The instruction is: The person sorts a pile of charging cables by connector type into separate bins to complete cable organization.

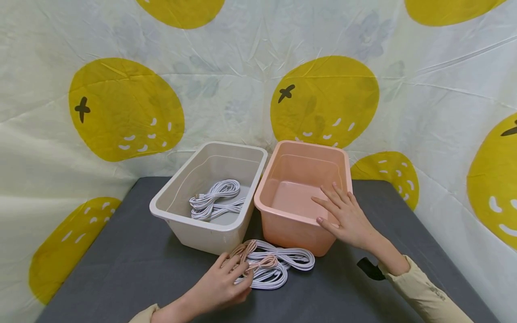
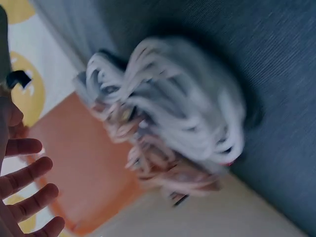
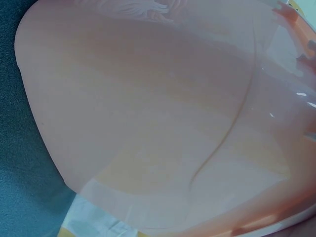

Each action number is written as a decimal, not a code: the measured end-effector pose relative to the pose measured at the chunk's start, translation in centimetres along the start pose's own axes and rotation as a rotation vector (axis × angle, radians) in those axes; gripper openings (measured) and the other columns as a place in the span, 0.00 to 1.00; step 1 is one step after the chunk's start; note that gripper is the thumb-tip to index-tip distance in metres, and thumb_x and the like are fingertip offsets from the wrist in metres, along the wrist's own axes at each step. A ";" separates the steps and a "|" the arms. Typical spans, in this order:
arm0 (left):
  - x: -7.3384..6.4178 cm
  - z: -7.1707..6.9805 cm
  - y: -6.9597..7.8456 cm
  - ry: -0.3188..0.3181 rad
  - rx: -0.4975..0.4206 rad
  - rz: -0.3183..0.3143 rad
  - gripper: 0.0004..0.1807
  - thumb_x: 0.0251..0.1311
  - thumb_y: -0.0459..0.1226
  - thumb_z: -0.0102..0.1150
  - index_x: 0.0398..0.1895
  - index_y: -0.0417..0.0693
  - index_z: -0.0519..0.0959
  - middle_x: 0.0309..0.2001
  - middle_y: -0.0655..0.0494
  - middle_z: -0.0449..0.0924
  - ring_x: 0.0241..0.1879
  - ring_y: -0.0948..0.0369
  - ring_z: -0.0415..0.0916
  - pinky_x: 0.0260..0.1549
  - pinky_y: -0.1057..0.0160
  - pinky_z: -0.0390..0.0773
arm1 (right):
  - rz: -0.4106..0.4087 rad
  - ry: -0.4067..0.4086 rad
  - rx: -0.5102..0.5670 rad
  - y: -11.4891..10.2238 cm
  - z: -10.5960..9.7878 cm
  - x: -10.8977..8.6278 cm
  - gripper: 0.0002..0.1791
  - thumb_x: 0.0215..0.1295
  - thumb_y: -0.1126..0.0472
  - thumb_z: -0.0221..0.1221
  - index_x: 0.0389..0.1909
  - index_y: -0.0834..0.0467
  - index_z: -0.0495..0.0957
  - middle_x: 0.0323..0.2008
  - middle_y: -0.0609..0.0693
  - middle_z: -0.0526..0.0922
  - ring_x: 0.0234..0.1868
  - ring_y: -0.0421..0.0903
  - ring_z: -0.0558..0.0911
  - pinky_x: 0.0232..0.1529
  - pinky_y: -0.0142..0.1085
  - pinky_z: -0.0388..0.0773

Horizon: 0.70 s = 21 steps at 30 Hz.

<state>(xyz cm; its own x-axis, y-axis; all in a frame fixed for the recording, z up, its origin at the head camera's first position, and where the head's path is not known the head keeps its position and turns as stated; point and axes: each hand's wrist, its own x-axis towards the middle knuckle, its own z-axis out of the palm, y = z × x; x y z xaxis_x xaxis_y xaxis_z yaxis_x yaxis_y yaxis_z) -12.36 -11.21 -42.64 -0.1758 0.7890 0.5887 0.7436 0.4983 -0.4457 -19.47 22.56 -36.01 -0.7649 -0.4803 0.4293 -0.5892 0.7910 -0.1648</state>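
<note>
In the head view my left hand [image 1: 222,285] hovers at the left end of a pile of coiled cables, its fingers loosely bent. Two pink-tan cables [image 1: 264,262] lie on top of white cables [image 1: 268,282], all bundled in loops. The left wrist view shows the white cables [image 2: 182,103] and pink-tan cables [image 2: 163,163] blurred, with no fingers around them. My right hand [image 1: 347,220] has its fingers spread over the front right rim of the pink bin [image 1: 296,231], holding nothing; whether it touches the rim cannot be told. That bin's wall [image 3: 148,98] fills the right wrist view.
Left of the pink bin stands a beige bin [image 1: 202,233] with coiled white USB cables [image 1: 214,199] inside. Both bins rest on a dark grey table [image 1: 133,251]. Behind hangs a pale curtain [image 1: 226,112] with yellow fruit prints. A black object [image 1: 370,269] shows under my right wrist.
</note>
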 end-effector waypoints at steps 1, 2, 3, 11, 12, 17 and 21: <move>-0.2 0.2 0.2 -0.010 -0.006 0.000 0.13 0.56 0.47 0.42 0.35 0.55 0.76 0.34 0.57 0.76 0.36 0.57 0.73 0.35 0.57 0.69 | -0.001 0.001 -0.001 0.0 0.0 0.0 0.29 0.56 0.48 0.54 0.60 0.50 0.65 0.66 0.57 0.57 0.70 0.54 0.44 0.57 0.65 0.44; -0.5 0.5 0.3 -0.016 -0.011 0.002 0.13 0.56 0.47 0.43 0.35 0.55 0.76 0.34 0.57 0.75 0.36 0.57 0.73 0.36 0.57 0.69 | -0.002 0.002 -0.002 0.0 0.0 0.0 0.29 0.56 0.48 0.54 0.60 0.50 0.65 0.66 0.57 0.57 0.70 0.55 0.44 0.57 0.65 0.45; -0.7 0.7 0.4 -0.025 -0.014 0.005 0.13 0.56 0.47 0.43 0.35 0.55 0.76 0.34 0.58 0.75 0.35 0.57 0.73 0.36 0.56 0.69 | -0.002 0.002 -0.001 0.0 0.0 0.0 0.29 0.56 0.48 0.54 0.60 0.50 0.65 0.66 0.57 0.58 0.70 0.55 0.44 0.57 0.64 0.45; -2.1 2.3 0.6 -0.105 -0.023 0.046 0.13 0.52 0.50 0.50 0.32 0.53 0.75 0.33 0.58 0.73 0.37 0.57 0.71 0.37 0.55 0.69 | -0.002 0.003 0.001 0.1 0.1 0.0 0.29 0.56 0.48 0.54 0.60 0.50 0.66 0.66 0.58 0.58 0.70 0.56 0.45 0.57 0.64 0.44; -2.3 2.4 0.6 -0.120 -0.026 0.047 0.12 0.51 0.50 0.51 0.31 0.53 0.75 0.32 0.58 0.73 0.37 0.57 0.71 0.37 0.55 0.68 | -0.002 0.003 0.001 0.1 0.1 0.0 0.29 0.56 0.48 0.54 0.60 0.49 0.66 0.66 0.57 0.58 0.70 0.56 0.45 0.57 0.65 0.44; -3.1 2.8 0.8 -0.196 -0.030 0.043 0.12 0.48 0.50 0.54 0.28 0.53 0.75 0.33 0.58 0.72 0.39 0.57 0.70 0.38 0.54 0.68 | -0.006 0.011 0.003 0.1 0.2 -0.1 0.29 0.56 0.48 0.54 0.60 0.48 0.65 0.66 0.58 0.58 0.70 0.55 0.44 0.57 0.65 0.44; -3.5 3.0 0.9 -0.236 -0.017 0.031 0.13 0.46 0.51 0.56 0.29 0.53 0.75 0.36 0.57 0.73 0.42 0.55 0.71 0.40 0.52 0.70 | -0.004 0.005 0.003 0.1 0.1 0.0 0.29 0.56 0.48 0.54 0.60 0.48 0.65 0.66 0.58 0.57 0.70 0.55 0.44 0.57 0.65 0.44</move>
<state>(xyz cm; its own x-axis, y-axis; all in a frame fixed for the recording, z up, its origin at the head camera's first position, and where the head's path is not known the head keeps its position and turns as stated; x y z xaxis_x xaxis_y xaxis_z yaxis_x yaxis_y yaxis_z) -13.02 -12.43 -47.09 -0.2977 0.8667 0.4002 0.7613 0.4685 -0.4483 -19.54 22.66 -36.13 -0.7609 -0.4817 0.4347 -0.5934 0.7877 -0.1658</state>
